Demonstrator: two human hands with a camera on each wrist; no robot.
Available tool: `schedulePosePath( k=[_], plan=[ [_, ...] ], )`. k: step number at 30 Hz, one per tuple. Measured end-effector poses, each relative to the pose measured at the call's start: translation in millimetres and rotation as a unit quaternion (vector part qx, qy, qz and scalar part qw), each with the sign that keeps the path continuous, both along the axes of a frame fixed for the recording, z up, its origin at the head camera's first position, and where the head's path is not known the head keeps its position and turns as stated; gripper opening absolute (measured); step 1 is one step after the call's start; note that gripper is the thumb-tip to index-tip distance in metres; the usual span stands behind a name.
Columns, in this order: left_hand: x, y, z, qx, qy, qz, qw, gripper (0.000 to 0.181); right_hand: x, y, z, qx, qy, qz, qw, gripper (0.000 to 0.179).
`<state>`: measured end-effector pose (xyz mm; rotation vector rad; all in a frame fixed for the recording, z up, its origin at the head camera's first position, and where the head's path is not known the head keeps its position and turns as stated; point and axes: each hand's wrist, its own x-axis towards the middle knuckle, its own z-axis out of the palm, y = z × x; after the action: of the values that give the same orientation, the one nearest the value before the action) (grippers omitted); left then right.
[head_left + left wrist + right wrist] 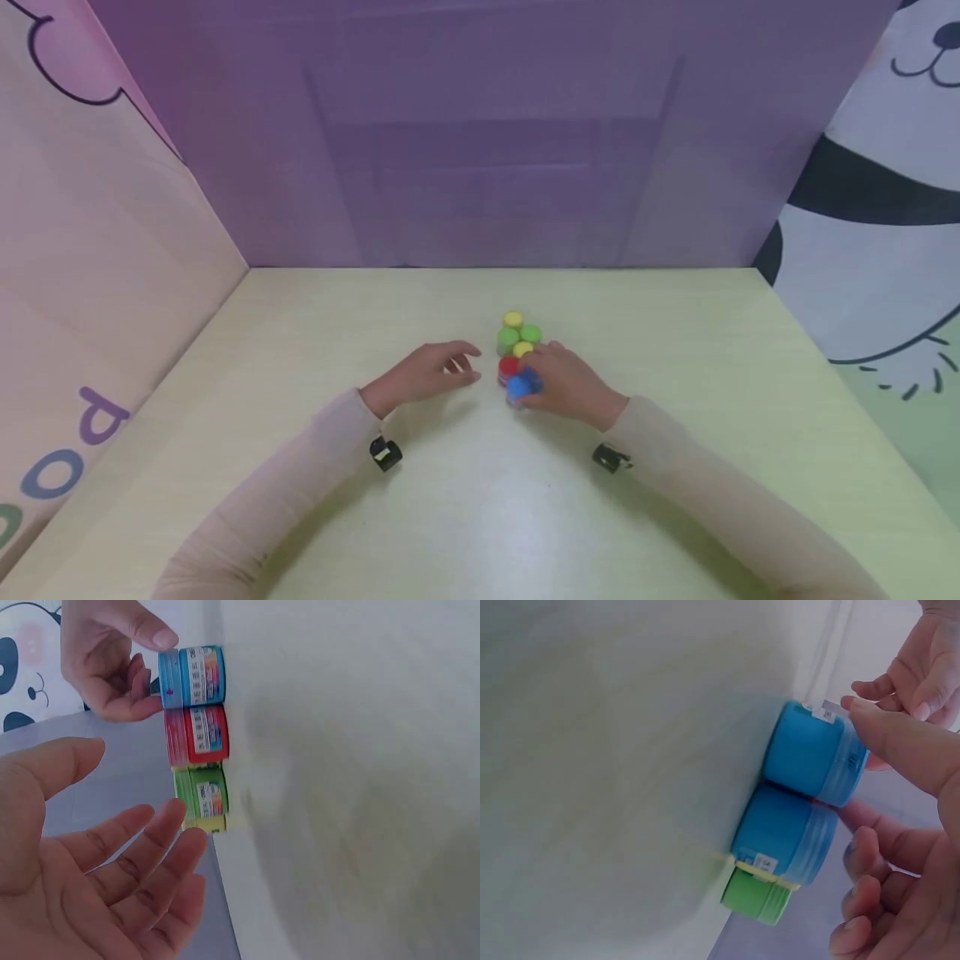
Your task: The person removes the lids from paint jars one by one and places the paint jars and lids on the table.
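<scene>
My right hand (567,381) pinches a small blue jar (806,754) by its clear lid, thumb on one side and index finger on the other. A second blue jar (772,829) stands right beside it, partly behind the fingers in the head view. The red jar (206,735) adjoins the pinched jar on its far side. To the left of the cluster my left hand (427,371) hovers with fingers apart, nothing between them. Behind the red jar are green jars (507,339) and yellow jars (513,318), grouped closely together.
The jars stand upright on a pale wooden table (465,500). A purple panel (480,167) rises at the table's back edge. Printed walls flank it: letters on the left wall (105,250), a panda picture on the right wall (885,275). Dark wrist devices (386,452) sit below both cuffs.
</scene>
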<state>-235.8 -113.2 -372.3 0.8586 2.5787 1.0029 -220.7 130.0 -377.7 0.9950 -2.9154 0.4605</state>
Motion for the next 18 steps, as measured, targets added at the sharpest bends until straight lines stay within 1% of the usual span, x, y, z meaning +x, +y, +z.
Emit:
schedulePosePath(
  k=[3, 6, 12, 18],
  plan=[
    [2.2, 4.2, -1.3, 0.001, -0.014, -0.002, 0.9999, 0.041, 0.8, -2, 2.2, -0.003, -0.020, -0.005, 0.9998, 0.034],
    [5.2, 7.1, -2.5, 0.000, -0.017, -0.004, 0.9999, 0.040, 2.7, -4, 3.7, -0.006, -0.044, -0.012, 0.9990, 0.032],
    [9.1, 10.1, -4.3, 0.004, -0.004, -0.014, 0.9999, 0.038, 7.0, -6, 5.8, -0.003, -0.070, -0.020, 0.9974, 0.031],
    [17.5, 12.5, -2.1, 0.017, 0.003, -0.030, 0.9994, 0.038, 13.8, -4, 4.4, -0.009, -0.080, -0.013, 0.9967, 0.030]
  ],
)
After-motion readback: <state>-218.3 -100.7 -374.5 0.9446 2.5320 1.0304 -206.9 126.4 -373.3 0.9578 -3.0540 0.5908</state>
